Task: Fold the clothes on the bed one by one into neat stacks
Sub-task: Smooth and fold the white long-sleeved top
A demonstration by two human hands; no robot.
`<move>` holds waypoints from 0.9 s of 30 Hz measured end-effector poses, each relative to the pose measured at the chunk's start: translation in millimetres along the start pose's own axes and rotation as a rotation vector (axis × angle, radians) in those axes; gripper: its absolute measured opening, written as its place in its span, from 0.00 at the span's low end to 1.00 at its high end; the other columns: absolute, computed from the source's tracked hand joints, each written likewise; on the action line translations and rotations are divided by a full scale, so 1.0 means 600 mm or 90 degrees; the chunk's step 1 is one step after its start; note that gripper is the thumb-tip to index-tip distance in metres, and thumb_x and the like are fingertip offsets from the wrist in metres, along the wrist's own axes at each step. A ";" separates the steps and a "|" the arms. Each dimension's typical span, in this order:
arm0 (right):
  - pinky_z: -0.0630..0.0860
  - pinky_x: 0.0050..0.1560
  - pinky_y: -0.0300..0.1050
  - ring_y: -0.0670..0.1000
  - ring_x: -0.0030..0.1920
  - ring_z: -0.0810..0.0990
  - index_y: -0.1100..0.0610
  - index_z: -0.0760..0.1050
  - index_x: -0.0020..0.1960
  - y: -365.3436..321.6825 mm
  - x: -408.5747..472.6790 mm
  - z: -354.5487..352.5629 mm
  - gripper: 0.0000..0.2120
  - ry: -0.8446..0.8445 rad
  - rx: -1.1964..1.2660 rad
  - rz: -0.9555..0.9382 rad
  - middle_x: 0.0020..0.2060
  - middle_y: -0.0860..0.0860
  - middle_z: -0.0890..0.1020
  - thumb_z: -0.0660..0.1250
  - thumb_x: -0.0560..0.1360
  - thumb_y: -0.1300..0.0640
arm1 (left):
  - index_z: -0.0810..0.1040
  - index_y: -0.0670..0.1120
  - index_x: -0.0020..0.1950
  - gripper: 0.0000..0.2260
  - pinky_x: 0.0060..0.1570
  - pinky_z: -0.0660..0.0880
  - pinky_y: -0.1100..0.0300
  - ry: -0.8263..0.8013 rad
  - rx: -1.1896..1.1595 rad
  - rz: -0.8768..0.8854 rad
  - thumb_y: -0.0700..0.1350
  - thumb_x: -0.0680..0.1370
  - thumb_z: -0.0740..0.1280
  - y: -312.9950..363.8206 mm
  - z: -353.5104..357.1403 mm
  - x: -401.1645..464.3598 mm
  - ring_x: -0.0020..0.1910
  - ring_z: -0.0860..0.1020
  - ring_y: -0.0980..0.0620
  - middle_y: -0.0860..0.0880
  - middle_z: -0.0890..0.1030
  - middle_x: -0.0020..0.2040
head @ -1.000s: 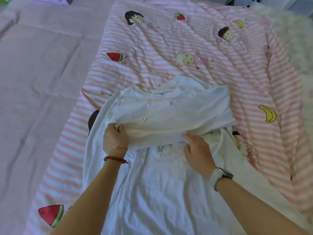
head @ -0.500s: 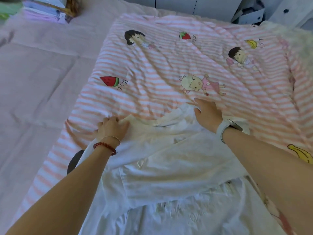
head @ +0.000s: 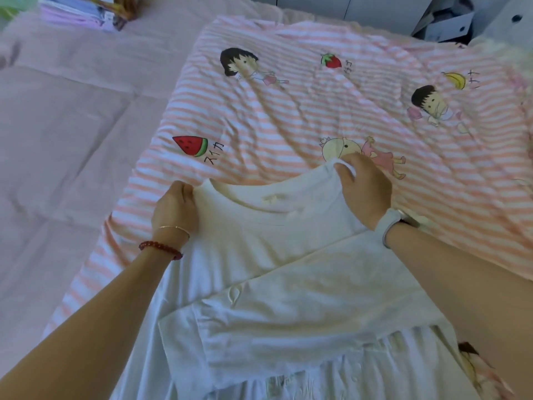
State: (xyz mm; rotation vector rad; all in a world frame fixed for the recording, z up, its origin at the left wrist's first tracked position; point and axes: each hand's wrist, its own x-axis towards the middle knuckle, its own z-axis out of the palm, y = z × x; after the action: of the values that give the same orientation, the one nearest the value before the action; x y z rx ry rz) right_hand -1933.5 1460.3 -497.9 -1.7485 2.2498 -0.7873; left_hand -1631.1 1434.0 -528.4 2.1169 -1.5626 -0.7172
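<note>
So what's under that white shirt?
The white shirt lies on a pink striped blanket printed with cartoons and fruit, which shows all around it. The left hand and right hand grip its shoulders. Whatever the blanket shows beneath the shirt is covered.

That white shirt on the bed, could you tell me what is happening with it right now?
A person is partway through folding the white shirt, which lies on a pink striped blanket on the bed. The left hand pinches the shirt's shoulder beside the neckline, and the right hand grips the opposite shoulder. One sleeve is already folded across the body. A stack of folded clothes sits at the far left corner.
</note>
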 end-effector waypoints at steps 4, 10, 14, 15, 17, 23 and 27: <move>0.62 0.56 0.51 0.59 0.59 0.71 0.57 0.73 0.60 -0.012 0.002 0.040 0.12 -0.066 -0.180 0.082 0.56 0.55 0.77 0.58 0.80 0.55 | 0.77 0.41 0.51 0.10 0.43 0.67 0.56 -0.066 0.050 -0.025 0.40 0.79 0.57 -0.001 0.010 0.008 0.48 0.74 0.41 0.40 0.78 0.53; 0.48 0.71 0.63 0.56 0.70 0.64 0.56 0.66 0.70 -0.082 -0.129 0.042 0.20 -0.117 -0.102 -0.070 0.68 0.55 0.69 0.56 0.79 0.56 | 0.70 0.38 0.66 0.18 0.58 0.64 0.60 -0.059 -0.025 0.027 0.40 0.77 0.64 -0.043 -0.037 -0.105 0.62 0.69 0.42 0.37 0.70 0.64; 0.51 0.71 0.64 0.55 0.69 0.65 0.57 0.69 0.67 -0.146 -0.334 0.036 0.20 -0.180 0.035 -0.257 0.66 0.56 0.72 0.55 0.76 0.57 | 0.73 0.39 0.64 0.17 0.56 0.64 0.68 0.013 -0.079 -0.050 0.40 0.75 0.66 -0.140 -0.100 -0.232 0.58 0.72 0.46 0.41 0.72 0.61; 0.54 0.70 0.65 0.56 0.69 0.66 0.57 0.70 0.67 -0.157 -0.382 0.037 0.20 -0.218 0.041 -0.286 0.66 0.56 0.72 0.55 0.76 0.57 | 0.73 0.41 0.64 0.16 0.57 0.67 0.63 0.012 -0.099 -0.083 0.41 0.76 0.66 -0.161 -0.112 -0.260 0.56 0.74 0.48 0.44 0.73 0.60; 0.59 0.67 0.69 0.57 0.69 0.68 0.58 0.73 0.65 -0.173 -0.459 0.044 0.20 -0.293 0.019 -0.302 0.66 0.57 0.73 0.55 0.76 0.57 | 0.74 0.43 0.62 0.14 0.56 0.72 0.56 -0.001 -0.115 -0.105 0.42 0.77 0.65 -0.194 -0.129 -0.309 0.53 0.76 0.50 0.46 0.76 0.58; 0.57 0.68 0.67 0.62 0.71 0.63 0.61 0.71 0.66 -0.228 -0.578 0.027 0.22 -0.397 -0.006 -0.160 0.69 0.63 0.66 0.53 0.75 0.58 | 0.73 0.46 0.50 0.07 0.34 0.67 0.67 -0.132 -0.118 -0.177 0.46 0.76 0.67 -0.248 -0.150 -0.430 0.37 0.73 0.56 0.54 0.75 0.39; 0.58 0.68 0.65 0.62 0.70 0.66 0.62 0.72 0.66 -0.238 -0.647 -0.002 0.20 -0.430 -0.002 -0.216 0.68 0.62 0.69 0.57 0.75 0.61 | 0.69 0.46 0.36 0.12 0.27 0.64 0.67 -0.236 -0.077 -0.176 0.46 0.76 0.68 -0.299 -0.172 -0.518 0.28 0.67 0.55 0.51 0.69 0.29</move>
State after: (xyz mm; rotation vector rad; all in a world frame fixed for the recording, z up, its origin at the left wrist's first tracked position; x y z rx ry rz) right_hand -1701.5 1802.6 -490.6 -2.0276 1.5387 -0.1771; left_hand -1507.2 1785.3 -505.5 2.2224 -1.3641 -1.3291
